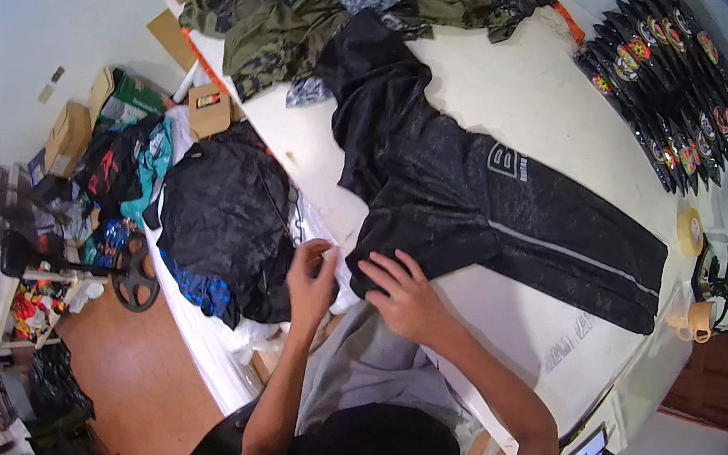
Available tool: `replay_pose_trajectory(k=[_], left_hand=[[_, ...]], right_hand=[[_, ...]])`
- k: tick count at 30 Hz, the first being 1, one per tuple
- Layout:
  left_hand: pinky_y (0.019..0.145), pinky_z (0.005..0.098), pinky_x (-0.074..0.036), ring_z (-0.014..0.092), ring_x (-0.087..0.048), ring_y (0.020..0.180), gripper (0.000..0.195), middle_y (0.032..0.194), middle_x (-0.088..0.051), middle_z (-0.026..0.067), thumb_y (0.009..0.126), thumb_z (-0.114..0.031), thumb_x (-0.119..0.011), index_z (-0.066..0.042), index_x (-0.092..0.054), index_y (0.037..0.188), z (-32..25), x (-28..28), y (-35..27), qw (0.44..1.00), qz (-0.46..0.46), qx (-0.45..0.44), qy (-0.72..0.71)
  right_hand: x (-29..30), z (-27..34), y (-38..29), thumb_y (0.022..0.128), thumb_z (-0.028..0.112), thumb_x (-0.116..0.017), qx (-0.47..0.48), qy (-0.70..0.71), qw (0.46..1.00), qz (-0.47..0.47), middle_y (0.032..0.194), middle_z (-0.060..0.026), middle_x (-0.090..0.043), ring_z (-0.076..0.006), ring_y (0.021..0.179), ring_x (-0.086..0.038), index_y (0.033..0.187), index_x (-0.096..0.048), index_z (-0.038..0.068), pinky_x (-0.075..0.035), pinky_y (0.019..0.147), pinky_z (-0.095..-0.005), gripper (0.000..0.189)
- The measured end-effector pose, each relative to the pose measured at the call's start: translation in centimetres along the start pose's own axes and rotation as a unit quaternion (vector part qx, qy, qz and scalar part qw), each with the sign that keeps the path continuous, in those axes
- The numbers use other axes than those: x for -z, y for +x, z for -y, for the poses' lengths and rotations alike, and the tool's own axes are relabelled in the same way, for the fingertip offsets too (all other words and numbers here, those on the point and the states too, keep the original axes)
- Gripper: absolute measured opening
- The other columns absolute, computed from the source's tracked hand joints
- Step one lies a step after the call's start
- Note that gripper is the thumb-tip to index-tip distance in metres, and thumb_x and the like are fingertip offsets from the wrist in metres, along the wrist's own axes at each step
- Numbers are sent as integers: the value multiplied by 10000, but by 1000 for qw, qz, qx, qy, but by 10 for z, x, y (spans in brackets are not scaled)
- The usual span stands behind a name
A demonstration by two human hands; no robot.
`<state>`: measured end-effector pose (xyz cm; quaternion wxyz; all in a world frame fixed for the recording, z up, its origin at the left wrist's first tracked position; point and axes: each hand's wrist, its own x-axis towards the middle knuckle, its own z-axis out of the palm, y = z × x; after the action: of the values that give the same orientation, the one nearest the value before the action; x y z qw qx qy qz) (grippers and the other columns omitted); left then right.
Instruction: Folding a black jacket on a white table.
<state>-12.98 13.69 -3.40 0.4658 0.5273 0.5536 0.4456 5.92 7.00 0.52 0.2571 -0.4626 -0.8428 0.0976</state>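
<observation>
A black garment [427, 187] is spread across the white table [501, 85] in front of me. It has a light printed emblem and a thin grey stripe along one long part. A bunched section of it reaches to the upper left. My right hand [405, 305] rests on the garment's near end with its fingers spread. Just left of that end is my left hand [312, 284], raised, its thumb and fingertips close together. Whether anything small is between them cannot be made out. Grey cloth [364, 363] hangs at the table edge below my hands.
Dark clothing [226, 198] is heaped at the left. Camouflage garments [287, 37] lie at the far side. Bagged black packets [671, 90] with round labels are stacked at the far right, near a tape roll [690, 231]. A phone [584, 454] stands at the lower right.
</observation>
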Motion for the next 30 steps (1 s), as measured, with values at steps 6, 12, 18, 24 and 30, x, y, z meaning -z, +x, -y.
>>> replay_pose_trajectory(k=[6,12,18,24,30], left_hand=[[733,229,-466,81,-573,897,287,977,-658,41,907,-199,-731,32,-647,1056,7,4,-24,963,237,106,-74],[706,234,-459,59,-530,783,278,851,-638,-25,1029,-237,-547,17,-662,1026,-57,-5,-47,928,359,63,-77],[908,249,-452,116,-557,1061,494,1202,-580,67,1045,-280,-505,-20,-389,1449,-107,-55,-47,845,431,182,-260],[1186,396,-157,279,-75,1506,889,1621,-62,227,1018,-491,-471,-157,145,1565,-143,-81,-34,811,472,185,-293],[1198,422,-172,298,-167,1496,680,1638,-48,197,1064,-366,-391,-228,20,1587,-130,-94,-33,782,436,165,-413]], right_hand=[[15,16,-9,851,166,-697,-125,90,984,-94,1313,-123,-589,-299,1317,-473,989,-700,81,-289,1131,-510,162],[36,78,-49,698,80,-810,-254,75,940,-216,864,-59,-598,-221,697,-596,1084,-665,79,-496,687,-358,413],[63,90,-32,653,142,-824,-290,5,921,-259,887,-93,-583,-270,774,-610,1192,-574,45,-510,694,-362,602],[63,61,-33,727,135,-795,-336,133,858,-364,949,-91,-610,-170,773,-613,1195,-545,32,-509,688,-299,540],[64,23,-31,841,33,-717,-405,205,801,-390,872,-18,-632,-78,712,-571,1088,-615,1,-474,628,-225,269]])
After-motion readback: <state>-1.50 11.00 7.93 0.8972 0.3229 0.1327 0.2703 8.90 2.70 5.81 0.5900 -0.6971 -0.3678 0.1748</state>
